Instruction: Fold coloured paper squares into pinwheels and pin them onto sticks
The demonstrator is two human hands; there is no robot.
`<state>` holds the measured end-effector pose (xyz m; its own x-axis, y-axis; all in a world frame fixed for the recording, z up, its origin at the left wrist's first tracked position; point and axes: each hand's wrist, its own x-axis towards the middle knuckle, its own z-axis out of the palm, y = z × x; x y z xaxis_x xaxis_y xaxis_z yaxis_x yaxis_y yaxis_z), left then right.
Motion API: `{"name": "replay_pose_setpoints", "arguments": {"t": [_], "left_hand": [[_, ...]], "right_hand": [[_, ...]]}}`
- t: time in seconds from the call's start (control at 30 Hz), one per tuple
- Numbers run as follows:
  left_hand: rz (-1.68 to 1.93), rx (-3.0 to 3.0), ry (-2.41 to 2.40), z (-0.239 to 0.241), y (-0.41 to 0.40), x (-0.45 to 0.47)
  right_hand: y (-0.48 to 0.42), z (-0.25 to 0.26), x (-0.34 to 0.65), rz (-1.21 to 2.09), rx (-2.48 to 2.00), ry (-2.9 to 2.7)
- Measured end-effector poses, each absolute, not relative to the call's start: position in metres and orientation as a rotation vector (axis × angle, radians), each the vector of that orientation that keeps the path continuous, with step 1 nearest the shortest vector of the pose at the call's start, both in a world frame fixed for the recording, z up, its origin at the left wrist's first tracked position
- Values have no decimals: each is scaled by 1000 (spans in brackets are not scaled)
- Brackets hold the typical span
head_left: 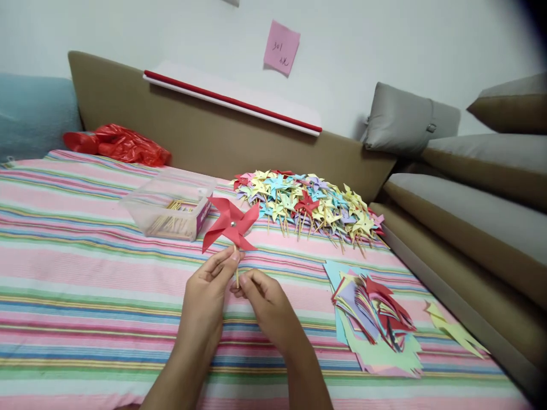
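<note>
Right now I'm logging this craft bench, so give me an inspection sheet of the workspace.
Surface: striped cloth, lying flat.
Job's things: red pinwheel on a stick; pinwheel pile behind; paper stack at right; stick box at left.
Clutter: red bag far left; yellow scrap far right.
Grips: left hand and right hand both pinch the stick, left above right.
Cables: nothing seen.
Surroundings: wall with pink note, brown backrest, grey cushions.

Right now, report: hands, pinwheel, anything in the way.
Both pinching the stick: left hand, right hand. The red pinwheel upright above the striped cloth. A plastic box just behind it.
</note>
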<state>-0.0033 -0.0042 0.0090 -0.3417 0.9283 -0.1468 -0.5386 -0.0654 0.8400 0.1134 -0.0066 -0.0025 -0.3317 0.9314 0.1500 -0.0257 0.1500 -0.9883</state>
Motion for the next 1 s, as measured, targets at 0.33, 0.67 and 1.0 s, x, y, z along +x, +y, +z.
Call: {"name": "replay_pose_setpoints", "arguments": {"t": [0.33,0.67,1.0], "left_hand": [[1527,696,1017,12,-8,-1],[1290,1049,1063,9,-6,-9],[1197,1094,1087,-11,8,-5]], "right_hand": [[-9,9,125,1034,-1102,-1547],[53,87,300,337,-1343,-1169],[192,70,377,512,-1918,-1052]]}}
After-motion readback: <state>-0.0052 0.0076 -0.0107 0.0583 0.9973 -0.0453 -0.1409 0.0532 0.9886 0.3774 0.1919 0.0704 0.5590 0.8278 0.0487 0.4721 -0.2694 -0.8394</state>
